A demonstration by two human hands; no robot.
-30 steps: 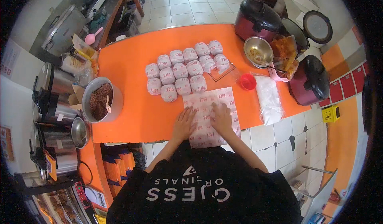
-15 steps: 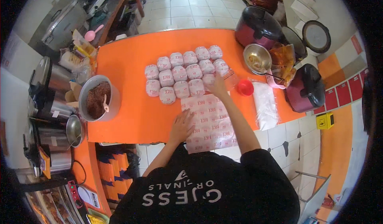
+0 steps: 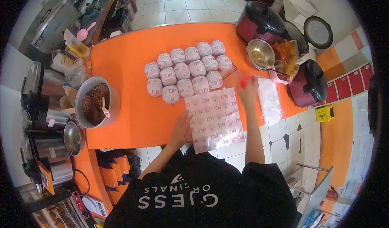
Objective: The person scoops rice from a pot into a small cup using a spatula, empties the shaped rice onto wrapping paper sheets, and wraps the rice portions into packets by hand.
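Looking from my distant place, I go along the orange counter [image 3: 121, 49] from its left edge. Near this edge stands a grey pot [image 3: 115, 102], perhaps to be within easy reach. Brown, crumbly food [image 3: 91, 106] is inside, and a pale spoon [image 3: 105, 107] rests in it with the handle up. At the middle, wrapped parcels [image 3: 182, 70] sit close together in three slanting rows, which I think saves space. The left hand [image 3: 181, 127] is loosely spread at the left border of the paper sheet [image 3: 214, 120], seemingly to steady it; how firmly it presses, I cannot tell. This sheet lies flat, below the parcels, and passes over the counter's near edge. The right hand [image 3: 248, 91] is narrow around the red cup [image 3: 244, 82], just beyond the sheet's far right corner; what the cup contains is hidden by fingers. Further right, a steel bowl [image 3: 259, 45] has some pale remains at its bottom. A plastic bag [image 3: 270, 102] of white material lies across the near edge. By the right edge, the dark red cooker [image 3: 310, 84] is closed.
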